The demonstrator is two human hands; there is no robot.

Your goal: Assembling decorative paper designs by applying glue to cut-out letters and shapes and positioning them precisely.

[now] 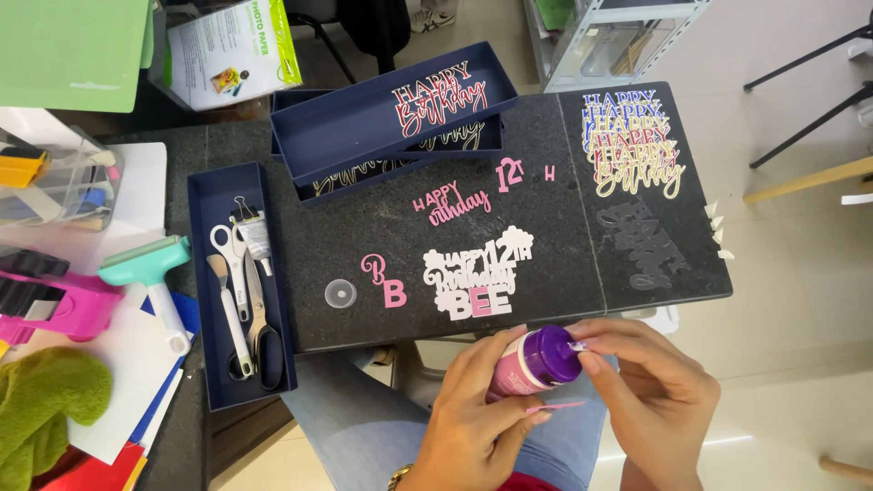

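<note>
My left hand point(473, 414) grips a pink glue bottle with a purple cap point(536, 362) over my lap, below the table's front edge. A thin pink paper strip point(555, 407) sticks out between its fingers. My right hand point(650, 391) pinches a tiny pale paper piece point(576, 346) against the bottle's cap. On the black stone table point(564, 273) just above lies a white cut-out topper with pink letters point(477, 273). Loose pink letters point(386, 282) and a pink script word point(455, 202) lie near it.
A long navy tray point(202, 273) at the left holds scissors point(259, 318), a spatula and clips. Two stacked navy trays point(364, 123) sit at the back with lettered toppers. A stack of coloured toppers point(635, 141) lies far right. A teal roller point(150, 273), a clear round cap point(340, 293) and papers are at the left.
</note>
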